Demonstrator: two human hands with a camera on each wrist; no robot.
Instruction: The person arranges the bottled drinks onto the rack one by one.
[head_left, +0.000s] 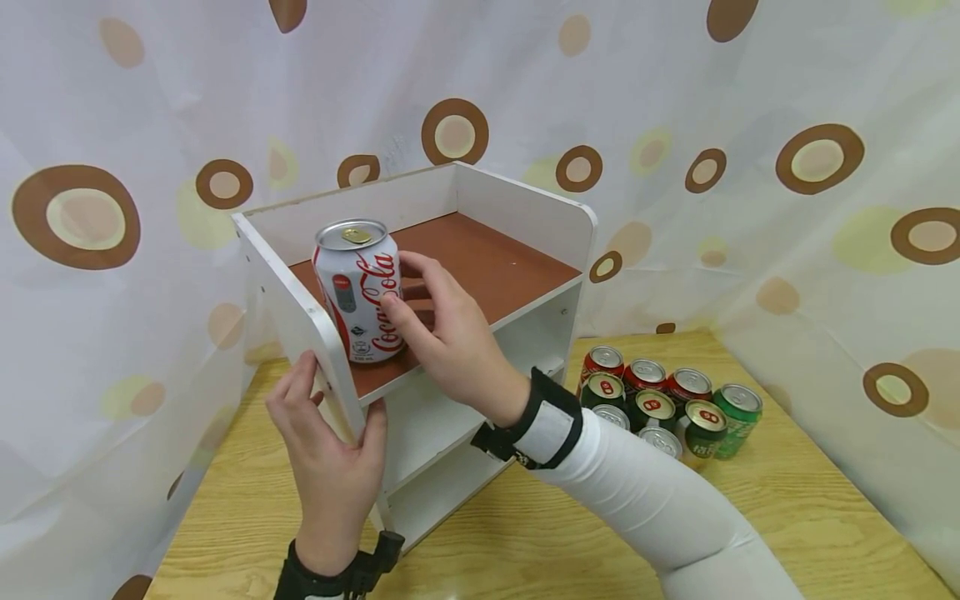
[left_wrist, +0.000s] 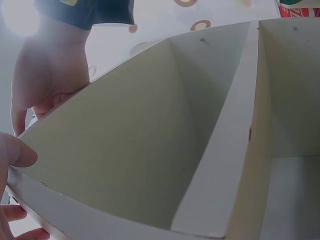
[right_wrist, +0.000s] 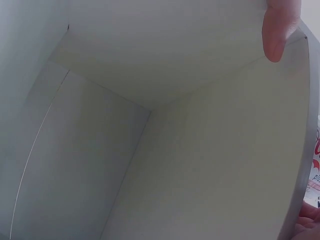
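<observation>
A silver Coca-Cola can with red lettering stands upright on the reddish-brown top of a small white shelf unit, close to its left side panel. My right hand holds the can from the right, thumb on its front and fingers reaching behind. With my left hand I grip the front of that side panel, fingers along the outside and thumb at the front edge of the top board. In the right wrist view a thumb overlaps the shelf's inside, and part of the can shows at the right edge.
Several drink cans, red, dark green and silver, stand grouped on the wooden table right of the shelf unit, with a bright green can at their right end. A patterned white curtain hangs behind and at both sides.
</observation>
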